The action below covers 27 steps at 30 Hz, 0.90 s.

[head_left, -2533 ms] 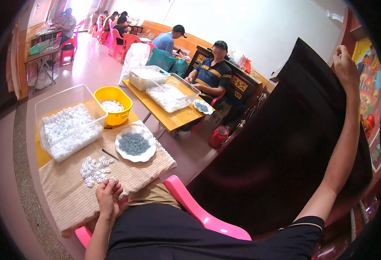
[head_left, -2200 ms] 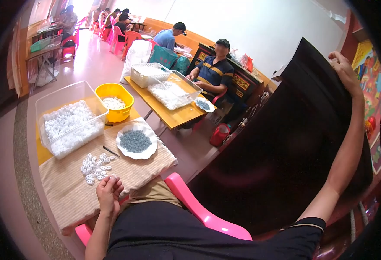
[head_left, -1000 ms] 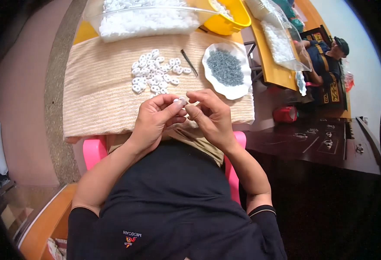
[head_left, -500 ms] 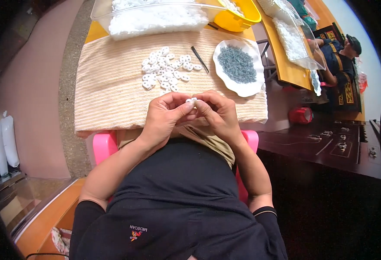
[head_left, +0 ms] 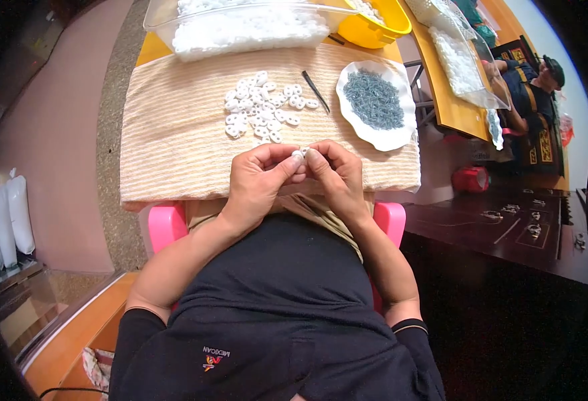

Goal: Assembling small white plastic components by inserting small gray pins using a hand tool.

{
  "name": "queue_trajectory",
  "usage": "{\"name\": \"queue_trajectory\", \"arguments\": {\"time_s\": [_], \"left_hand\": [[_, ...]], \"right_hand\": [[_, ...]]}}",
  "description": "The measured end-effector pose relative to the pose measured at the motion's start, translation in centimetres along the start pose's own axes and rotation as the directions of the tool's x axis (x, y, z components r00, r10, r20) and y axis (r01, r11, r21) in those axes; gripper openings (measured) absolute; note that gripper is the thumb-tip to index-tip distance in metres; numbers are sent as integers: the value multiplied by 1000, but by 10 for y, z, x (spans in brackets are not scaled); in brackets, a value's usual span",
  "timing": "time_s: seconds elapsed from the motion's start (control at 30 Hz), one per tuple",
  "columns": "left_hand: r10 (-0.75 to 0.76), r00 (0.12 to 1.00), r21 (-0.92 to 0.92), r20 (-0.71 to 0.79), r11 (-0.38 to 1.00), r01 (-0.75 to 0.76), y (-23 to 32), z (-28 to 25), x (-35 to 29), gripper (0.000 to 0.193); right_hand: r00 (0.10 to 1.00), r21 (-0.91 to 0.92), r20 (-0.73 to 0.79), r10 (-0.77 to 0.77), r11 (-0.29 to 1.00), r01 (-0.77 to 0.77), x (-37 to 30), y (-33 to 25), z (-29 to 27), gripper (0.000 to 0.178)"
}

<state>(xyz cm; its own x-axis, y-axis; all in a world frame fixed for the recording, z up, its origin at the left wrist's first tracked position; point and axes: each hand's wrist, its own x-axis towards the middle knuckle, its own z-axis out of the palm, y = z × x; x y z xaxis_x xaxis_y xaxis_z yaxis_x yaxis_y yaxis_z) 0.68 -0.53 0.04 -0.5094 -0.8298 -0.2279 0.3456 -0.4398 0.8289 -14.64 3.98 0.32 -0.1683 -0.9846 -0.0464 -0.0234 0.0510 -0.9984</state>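
Note:
My left hand [head_left: 255, 179] and my right hand [head_left: 339, 178] meet at the near edge of the cloth-covered table. Their thumbs and fingertips pinch a small white plastic piece [head_left: 298, 154], mostly hidden by the fingers. Just beyond them lies a loose pile of white oval plastic pieces [head_left: 259, 110] with two holes each. A thin black stick-like tool [head_left: 315, 92] rests right of the pile. Farther right, a white scallop-edged plate [head_left: 389, 142] holds many small grey-blue translucent bits [head_left: 374, 100], too small to name.
A striped beige cloth [head_left: 173, 140] covers the table. At its far side stand a clear bin [head_left: 167, 30] of white pieces and a yellow basin [head_left: 393, 33]. Another person [head_left: 528, 87] sits at a table on the right. Pink chair arms [head_left: 168, 226] flank me.
The whole scene has shifted slightly rightward in the picture. My fingertips have moved a little around the white piece, which shows less now. Pile, tool and plate keep their places on the cloth.

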Motion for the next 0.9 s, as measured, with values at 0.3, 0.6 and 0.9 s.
{"name": "queue_trajectory", "arguments": {"time_s": [0.3,0.6,0.9], "left_hand": [[20,999,8,-47,1000,-20,0,3,0,18],[-1,999,26,-52,1000,3,0,-1,0,18],[493,794,784,356,305,-541,10,-6,5,17]], "right_hand": [[999,117,-6,40,992,-39,1,5,-7,16],[997,222,-39,69,973,-58,1,9,-8,15],[992,282,-109,71,959,-38,5,11,-17,15]]}}
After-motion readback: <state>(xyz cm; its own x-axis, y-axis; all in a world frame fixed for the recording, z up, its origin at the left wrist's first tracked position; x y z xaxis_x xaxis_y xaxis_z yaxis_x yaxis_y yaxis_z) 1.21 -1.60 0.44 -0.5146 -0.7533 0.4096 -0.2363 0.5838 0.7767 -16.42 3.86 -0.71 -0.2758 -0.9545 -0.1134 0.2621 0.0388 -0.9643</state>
